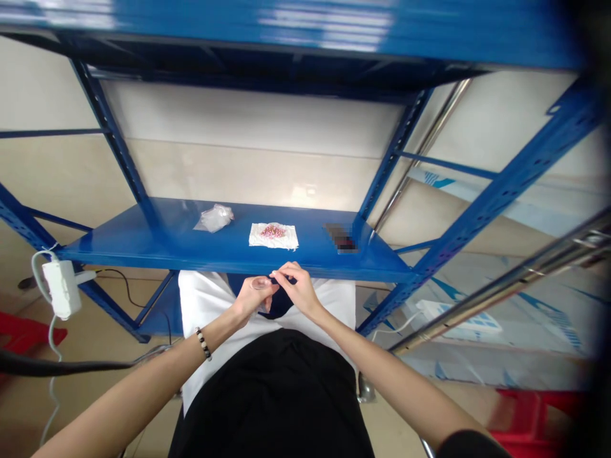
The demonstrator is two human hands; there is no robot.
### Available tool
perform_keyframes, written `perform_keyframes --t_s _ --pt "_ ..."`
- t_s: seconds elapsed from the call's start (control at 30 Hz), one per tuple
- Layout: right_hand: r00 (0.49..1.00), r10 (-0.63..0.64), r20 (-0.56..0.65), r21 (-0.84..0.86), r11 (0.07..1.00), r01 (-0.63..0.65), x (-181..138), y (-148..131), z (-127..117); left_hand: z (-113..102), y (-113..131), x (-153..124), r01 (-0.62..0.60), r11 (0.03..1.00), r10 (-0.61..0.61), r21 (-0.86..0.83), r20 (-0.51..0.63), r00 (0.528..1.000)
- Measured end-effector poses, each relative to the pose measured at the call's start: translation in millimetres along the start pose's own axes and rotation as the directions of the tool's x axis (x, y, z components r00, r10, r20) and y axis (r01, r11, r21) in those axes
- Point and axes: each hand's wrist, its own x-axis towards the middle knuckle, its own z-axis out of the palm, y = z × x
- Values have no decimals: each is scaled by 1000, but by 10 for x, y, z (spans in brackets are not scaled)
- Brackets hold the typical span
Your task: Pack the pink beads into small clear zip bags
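My left hand [255, 298] is closed above my lap, just in front of the shelf edge. A thin pinkish loop [260, 283] shows over its fingers, and something clear seems to hang below them. My right hand [296, 286] meets it from the right, thumb and fingers pinched together. Whatever tiny thing sits between the fingertips is too small to name. Beyond the hands, a pile of pink and gold beads [273, 231] lies on a white crumpled cloth or tissue [258, 242]. A beaded bracelet [203, 344] circles my left wrist.
On the blue shelf [162, 248], a crumpled clear plastic bag [214, 218] lies left and a dark, blurred-out flat object [341, 238] lies right. An upper shelf [305, 32] hangs overhead. A white power strip [61, 289] with a cable hangs at the left post.
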Motion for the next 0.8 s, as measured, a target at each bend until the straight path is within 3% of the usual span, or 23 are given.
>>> perform_keyframes --t_s 0.17,0.27,0.4,0.6,0.8 --pt "977 6 -212 -250 966 -60 511 525 -205 -58 44 70 21 983 -33 -180 -67 997" --pt "981 64 -182 -388 912 -131 877 788 -213 -128 84 65 -21 983 6 -180 -82 997" --pt "984 94 -150 -527 835 -160 1232 954 -51 -258 165 128 -54 975 25 -215 -133 991" --pt "997 -7 -73 -686 726 -45 1309 953 96 -354 256 261 -87 968 30 -235 -237 971" --pt "999 -36 20 -753 656 39 1256 959 107 -263 226 156 -72 988 45 -134 -194 980"
